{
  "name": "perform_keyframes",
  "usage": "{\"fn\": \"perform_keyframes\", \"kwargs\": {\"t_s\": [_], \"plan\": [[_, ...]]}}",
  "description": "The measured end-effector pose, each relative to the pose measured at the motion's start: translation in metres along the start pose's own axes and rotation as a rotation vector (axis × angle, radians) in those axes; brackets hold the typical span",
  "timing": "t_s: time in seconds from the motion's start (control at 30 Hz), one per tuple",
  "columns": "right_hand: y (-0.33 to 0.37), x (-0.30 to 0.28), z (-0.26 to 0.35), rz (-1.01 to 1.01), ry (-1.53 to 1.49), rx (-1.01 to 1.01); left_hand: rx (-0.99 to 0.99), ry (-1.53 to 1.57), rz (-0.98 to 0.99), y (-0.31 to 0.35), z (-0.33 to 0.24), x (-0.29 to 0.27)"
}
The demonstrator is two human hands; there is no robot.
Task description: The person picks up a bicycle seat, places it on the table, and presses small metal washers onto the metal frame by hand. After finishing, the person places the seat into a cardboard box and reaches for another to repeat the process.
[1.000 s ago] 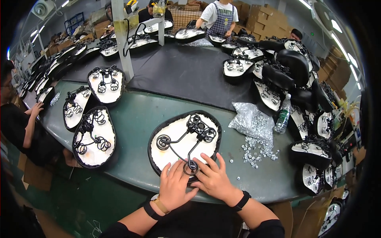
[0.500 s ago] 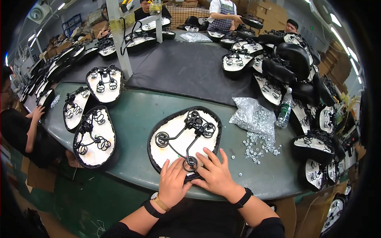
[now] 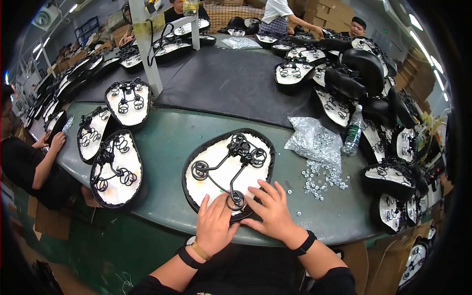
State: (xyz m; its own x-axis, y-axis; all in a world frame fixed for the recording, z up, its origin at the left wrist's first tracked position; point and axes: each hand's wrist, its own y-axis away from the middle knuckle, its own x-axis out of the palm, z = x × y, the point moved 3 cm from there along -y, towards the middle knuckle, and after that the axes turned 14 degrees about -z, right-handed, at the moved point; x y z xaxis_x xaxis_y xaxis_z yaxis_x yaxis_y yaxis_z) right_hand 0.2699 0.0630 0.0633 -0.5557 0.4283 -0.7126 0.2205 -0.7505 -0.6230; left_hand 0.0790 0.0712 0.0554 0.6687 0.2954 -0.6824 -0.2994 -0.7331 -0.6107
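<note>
An upside-down bicycle saddle [image 3: 228, 172] lies on the green tabletop in front of me, its white underside up inside a black rim. A black wire frame with coil springs is set on it; one coil [image 3: 236, 200] sits at the near edge. My left hand [image 3: 215, 224] rests at that edge with its fingers stretched over the white underside, left of the coil. To the right of the coil, my right hand [image 3: 274, 216] has its fingers spread, the fingertips near the coil and the saddle's rim. I see nothing held in either hand.
Several upturned saddles [image 3: 119, 179] stand left. A plastic bag of metal nuts [image 3: 314, 140], loose nuts [image 3: 317, 184] and a bottle [image 3: 353, 133] are right, beside a saddle pile [image 3: 364, 73]. A grey post [image 3: 149, 59] rises behind. A co-worker [image 3: 24, 164] works at far left.
My right hand has shifted slightly right, its fingers drawing back from the near coil. My left hand stays almost in place. Across the table, the person in the apron has leaned to the right.
</note>
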Motion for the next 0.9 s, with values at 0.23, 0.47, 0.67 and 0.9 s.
{"fn": "perform_keyframes", "kwargs": {"t_s": [0.23,0.47,0.67,0.9], "plan": [[-0.003,-0.016,0.004,0.089,-0.101,-0.015,-0.002,0.028,0.048,0.001,0.003,-0.001],[0.064,-0.078,-0.053,-0.215,-0.040,0.478,0.098,0.018,0.045,-0.005,0.035,-0.039],[0.094,-0.074,-0.048,-0.137,0.342,0.426,0.184,0.056,-0.026,-0.009,0.049,-0.051],[0.102,-0.073,-0.053,-0.189,0.312,0.470,0.265,0.210,-0.064,0.011,-0.059,0.009]]}}
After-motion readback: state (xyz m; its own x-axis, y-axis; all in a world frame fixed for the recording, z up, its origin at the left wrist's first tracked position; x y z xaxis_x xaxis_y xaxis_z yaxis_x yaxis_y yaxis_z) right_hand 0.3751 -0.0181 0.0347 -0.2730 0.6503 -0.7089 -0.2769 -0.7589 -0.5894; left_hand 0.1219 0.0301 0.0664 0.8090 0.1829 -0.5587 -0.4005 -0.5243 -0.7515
